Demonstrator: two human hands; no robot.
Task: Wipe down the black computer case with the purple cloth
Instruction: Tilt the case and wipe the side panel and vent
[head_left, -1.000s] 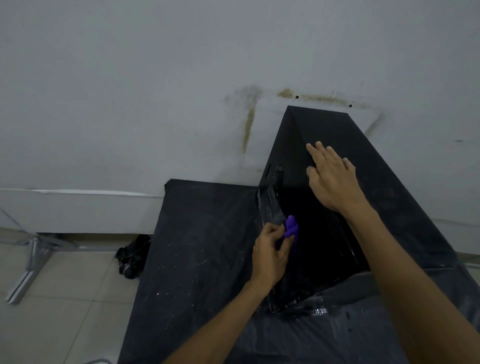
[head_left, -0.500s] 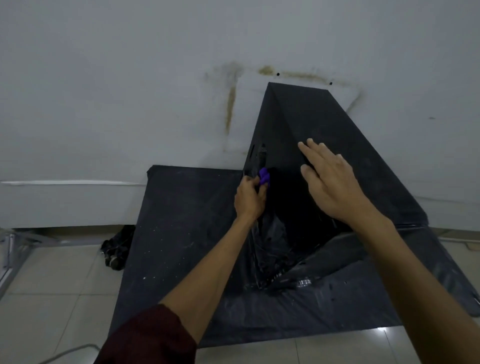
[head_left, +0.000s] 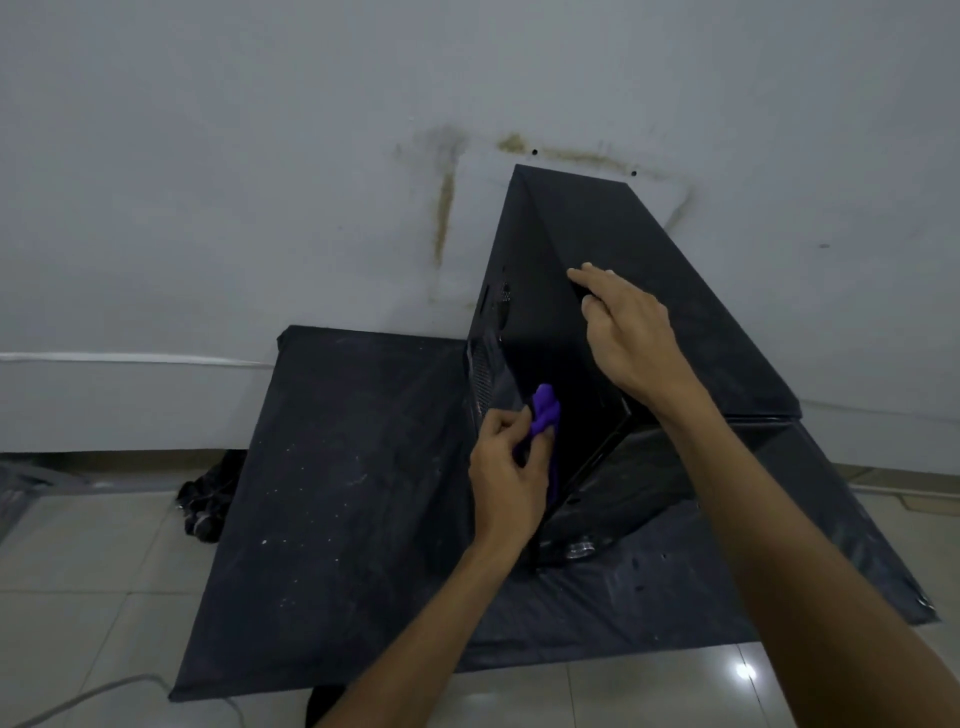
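Note:
The black computer case (head_left: 691, 291) stands upright on a black sheet, close to the white wall. My left hand (head_left: 506, 478) grips the bunched purple cloth (head_left: 543, 410) and holds it against the lower part of the case's dark left side, near the mesh vent (head_left: 483, 371). My right hand (head_left: 626, 335) lies flat with straight fingers across the case's upper front edge, steadying it. Most of the cloth is hidden inside my left fist.
A dusty black sheet (head_left: 337, 493) covers the tiled floor (head_left: 88, 597) under the case. A dark bundle (head_left: 208, 499) lies at the sheet's left edge by the wall. A grey cable (head_left: 104, 693) runs along the floor at lower left.
My left hand has brought the cloth back down the case's left side, from near the upper vent to the lower part. My right hand has stayed on the case's edge.

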